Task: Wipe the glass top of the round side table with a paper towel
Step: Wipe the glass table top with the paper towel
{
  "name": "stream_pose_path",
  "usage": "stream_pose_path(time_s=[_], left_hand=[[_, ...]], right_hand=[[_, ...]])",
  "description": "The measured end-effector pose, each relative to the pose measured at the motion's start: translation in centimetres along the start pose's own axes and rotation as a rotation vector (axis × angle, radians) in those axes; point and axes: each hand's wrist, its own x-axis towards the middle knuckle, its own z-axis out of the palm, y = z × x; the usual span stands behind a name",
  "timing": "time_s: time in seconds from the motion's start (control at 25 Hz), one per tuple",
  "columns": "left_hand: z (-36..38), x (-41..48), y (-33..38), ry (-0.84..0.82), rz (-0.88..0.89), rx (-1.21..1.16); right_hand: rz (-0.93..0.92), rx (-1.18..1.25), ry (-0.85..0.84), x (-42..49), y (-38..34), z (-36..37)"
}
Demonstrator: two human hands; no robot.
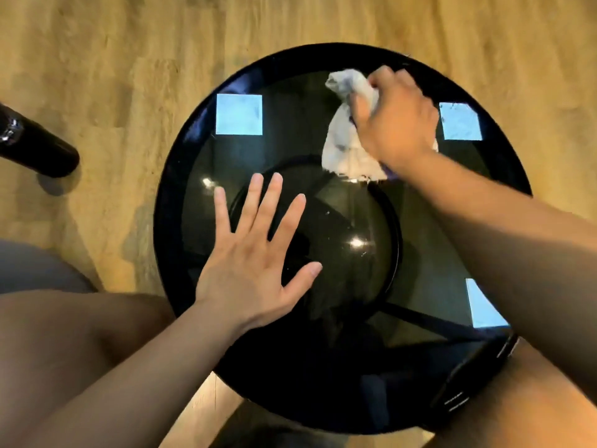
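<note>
One round glass-top table (181,176), one crumpled paper towel (342,137), two hands: left (252,253), right (397,121); three square light reflections (239,114).

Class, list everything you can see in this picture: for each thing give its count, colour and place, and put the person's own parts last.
round side table: one, black rim with dark glass top, centre of view.
paper towel: one, white, crumpled, on the far part of the glass under the right hand.
light reflections: three, pale blue squares, on the glass at far left, far right and near right.
dark object: one, black, glossy, on the floor at left; what it is cannot be told.
floor: one, light wood, all around the table.
left hand: one, open, flat on the glass, near left.
right hand: one, closed on the paper towel, far right.
</note>
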Motion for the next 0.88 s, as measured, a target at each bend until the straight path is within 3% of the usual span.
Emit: stream_pose_path(time_s=[0.16,0.28,0.4,0.68,0.76,0.88], left_hand=[[0.2,0.4,-0.2,-0.016,0.011,-0.001],[0.1,0.4,-0.3,-0.03,-0.006,0.031],[-0.2,0.5,-0.2,-0.053,-0.028,0.032],[-0.6,0.3,0.3,-0.057,-0.038,0.079],[-0.6,0.2,0.4,-0.04,-0.026,0.091],[-0.4,0.2,0.3,-0.013,-0.005,0.078]], right_hand=[[0.035,-0.029,-0.071,8.6,0.4,2.4],[0.043,-0.048,-0.111,7.6,-0.2,1.6],[0.038,0.009,-0.147,0.7,-0.7,-1.0],[-0.016,0.056,-0.25,-27.5,-0.3,-8.0],[-0.035,0.025,-0.326,-29.5,0.1,-8.2],[-0.043,-0.015,-0.203,-25.2,0.0,-7.2]])
